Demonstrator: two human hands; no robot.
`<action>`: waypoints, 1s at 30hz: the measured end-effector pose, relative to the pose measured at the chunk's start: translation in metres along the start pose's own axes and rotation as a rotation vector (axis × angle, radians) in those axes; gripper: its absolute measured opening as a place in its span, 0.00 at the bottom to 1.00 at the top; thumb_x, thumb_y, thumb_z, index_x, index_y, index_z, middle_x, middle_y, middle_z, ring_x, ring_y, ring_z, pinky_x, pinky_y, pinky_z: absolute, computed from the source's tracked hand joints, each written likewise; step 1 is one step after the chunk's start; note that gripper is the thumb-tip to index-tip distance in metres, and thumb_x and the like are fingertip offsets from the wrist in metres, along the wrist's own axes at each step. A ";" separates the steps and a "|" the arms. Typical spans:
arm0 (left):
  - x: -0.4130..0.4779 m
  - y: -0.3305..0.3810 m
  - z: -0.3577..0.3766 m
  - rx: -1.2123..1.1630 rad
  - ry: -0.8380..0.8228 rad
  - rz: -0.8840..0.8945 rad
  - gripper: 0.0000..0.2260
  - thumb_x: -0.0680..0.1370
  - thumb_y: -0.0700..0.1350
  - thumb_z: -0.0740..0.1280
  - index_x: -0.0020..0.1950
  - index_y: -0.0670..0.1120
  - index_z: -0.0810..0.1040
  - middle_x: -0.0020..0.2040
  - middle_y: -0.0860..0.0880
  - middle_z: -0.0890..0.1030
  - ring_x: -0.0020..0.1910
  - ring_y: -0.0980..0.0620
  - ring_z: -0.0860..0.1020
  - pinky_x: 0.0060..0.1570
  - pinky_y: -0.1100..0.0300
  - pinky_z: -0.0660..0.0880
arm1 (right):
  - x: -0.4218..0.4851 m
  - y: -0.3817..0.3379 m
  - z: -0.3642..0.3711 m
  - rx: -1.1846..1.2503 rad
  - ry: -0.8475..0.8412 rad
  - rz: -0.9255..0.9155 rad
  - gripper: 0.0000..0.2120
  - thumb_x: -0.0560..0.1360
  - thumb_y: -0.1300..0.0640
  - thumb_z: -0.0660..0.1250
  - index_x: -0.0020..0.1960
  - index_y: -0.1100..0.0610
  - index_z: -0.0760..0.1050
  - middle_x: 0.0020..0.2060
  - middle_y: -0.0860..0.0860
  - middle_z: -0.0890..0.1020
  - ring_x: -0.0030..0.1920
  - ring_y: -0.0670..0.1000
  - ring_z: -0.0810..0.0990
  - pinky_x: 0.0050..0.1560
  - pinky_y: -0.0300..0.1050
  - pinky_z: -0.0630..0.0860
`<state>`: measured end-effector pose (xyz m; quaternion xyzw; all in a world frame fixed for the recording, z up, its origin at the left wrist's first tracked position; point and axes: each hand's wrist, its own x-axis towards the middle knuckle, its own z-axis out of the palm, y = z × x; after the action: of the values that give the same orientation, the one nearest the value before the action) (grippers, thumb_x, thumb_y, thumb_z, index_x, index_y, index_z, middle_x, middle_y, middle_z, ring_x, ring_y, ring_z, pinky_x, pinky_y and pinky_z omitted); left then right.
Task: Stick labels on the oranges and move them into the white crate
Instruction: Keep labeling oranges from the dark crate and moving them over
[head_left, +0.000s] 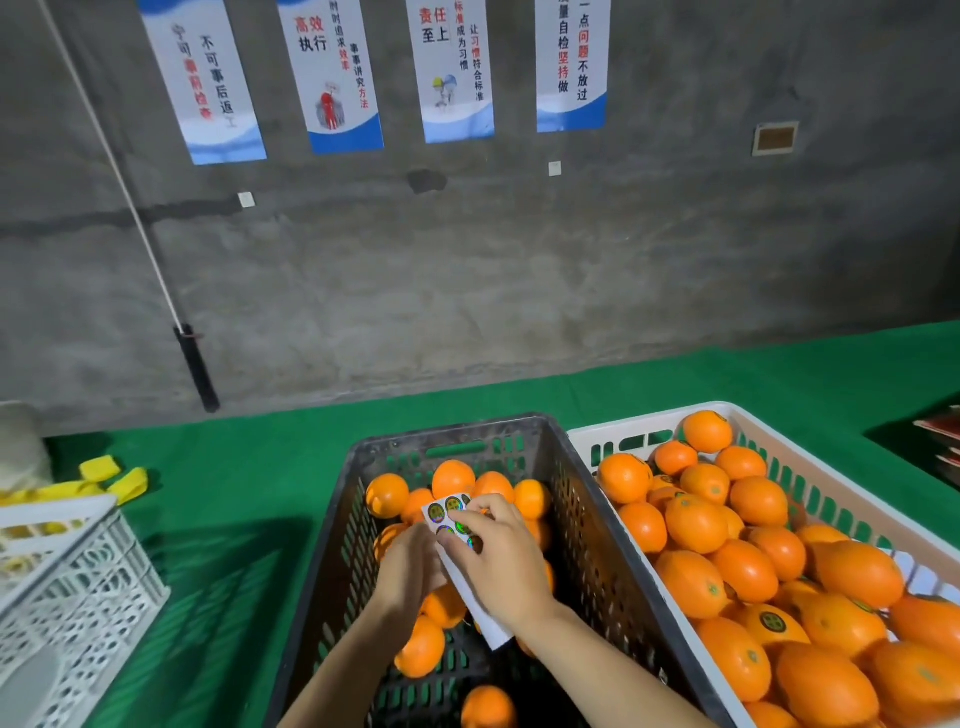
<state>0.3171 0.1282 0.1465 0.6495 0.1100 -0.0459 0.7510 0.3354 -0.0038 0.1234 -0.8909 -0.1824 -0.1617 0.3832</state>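
Left hand (410, 569) grips a white paper sheet of round shiny labels (480, 613); right hand (501, 553) pinches one label (460, 527) on it, above glossy oranges (387, 494) in the black slotted plastic crate (592, 525). Labelled oranges (696, 522) fill the white slotted crate (810, 462).

The left hand (410, 564) is holding a sticker sheet (441, 512) over the black crate (452, 431). The right hand (498, 556) is pinching a sticker (462, 527) on the sheet. Loose oranges (387, 493) are lying in the black crate. The white crate (831, 467) is sitting just beside it on the green table (234, 467), holding piled oranges (743, 569).
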 end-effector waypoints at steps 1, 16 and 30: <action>0.003 0.002 -0.001 -0.066 0.026 -0.032 0.16 0.86 0.46 0.56 0.62 0.36 0.77 0.53 0.39 0.84 0.53 0.41 0.81 0.61 0.42 0.76 | -0.001 -0.001 0.001 -0.006 -0.016 -0.015 0.21 0.81 0.40 0.61 0.70 0.48 0.75 0.61 0.42 0.71 0.61 0.44 0.68 0.57 0.37 0.69; -0.001 0.004 -0.007 -0.045 0.108 0.103 0.25 0.82 0.49 0.67 0.25 0.51 0.68 0.26 0.49 0.65 0.26 0.52 0.64 0.30 0.59 0.66 | -0.007 -0.008 0.001 -0.032 0.187 -0.219 0.17 0.79 0.54 0.69 0.67 0.50 0.78 0.60 0.45 0.83 0.60 0.47 0.80 0.58 0.45 0.79; -0.005 0.006 -0.004 0.063 0.218 0.279 0.14 0.82 0.47 0.67 0.38 0.43 0.80 0.31 0.46 0.80 0.31 0.53 0.76 0.36 0.59 0.74 | -0.007 -0.012 -0.001 -0.198 0.354 -0.276 0.14 0.69 0.56 0.80 0.54 0.51 0.85 0.45 0.42 0.87 0.43 0.44 0.83 0.47 0.40 0.79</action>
<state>0.3131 0.1328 0.1533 0.6827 0.0981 0.1261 0.7130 0.3239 0.0020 0.1286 -0.8488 -0.2155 -0.3829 0.2941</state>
